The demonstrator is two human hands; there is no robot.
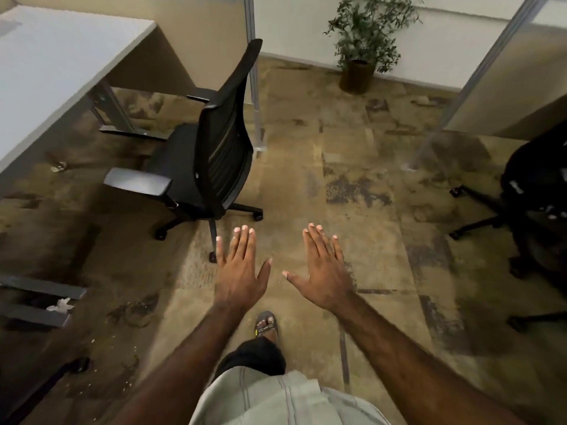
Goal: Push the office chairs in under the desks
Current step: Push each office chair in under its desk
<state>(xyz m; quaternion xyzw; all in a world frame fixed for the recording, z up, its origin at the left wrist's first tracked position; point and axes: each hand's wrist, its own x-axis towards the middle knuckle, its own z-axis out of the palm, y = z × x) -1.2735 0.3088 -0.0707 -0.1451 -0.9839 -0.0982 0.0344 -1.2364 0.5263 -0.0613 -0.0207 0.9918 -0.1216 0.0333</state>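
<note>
From the head camera, both hands are held out flat over the carpet [352,167], fingers straight and spread, gripping nothing: the left hand [241,268] nearest the chair's wheels, the right hand [322,271] beside it. The black chair [211,154] stands pulled out from the white desk [55,72] on the left, its seat facing the desk and its back toward the person, not yet touched.

I reckon the trouble will come from the armrests: if they sit higher than the desk's underside, they'll knock its edge and stop short. The desk's metal leg [116,111] stands near the chair's far side, so a crooked shove could run the wheeled base into it. Pushing high on that reclined back might tip or swivel the chair instead of rolling it. A second chair [534,204] waits at the right edge, only partly in view.
</note>
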